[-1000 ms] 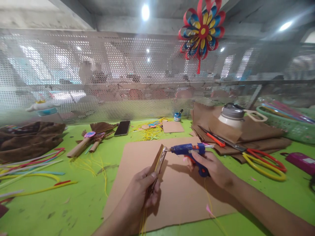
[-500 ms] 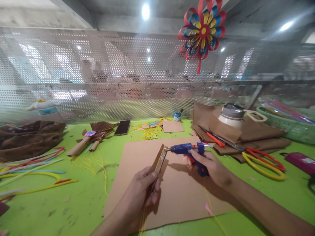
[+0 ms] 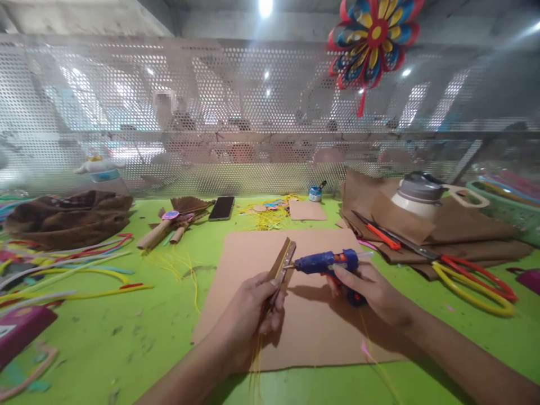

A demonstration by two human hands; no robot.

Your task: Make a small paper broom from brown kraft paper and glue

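Between the thumb and fingers of my left hand is a folded strip of brown paper, tilted up to the right. Its pale inner edge carries shiny glue, and yellow strings hang below the hand. My right hand is wrapped round a blue glue gun with an orange trigger. The gun's nozzle points left and meets the edge of the strip, or lies very close to it. Both hands are above a sheet of brown cardboard on the green table.
Scissors and a red-orange cutter lie by brown paper sheets, with a lidded jug. A phone, paper figure, yellow shreds and blue jar are behind. Pipe cleaners lie left.
The glue gun's nozzle has moved down along the strip from near its top end. The camera view has shifted, so the surroundings appear farther right and a little higher.
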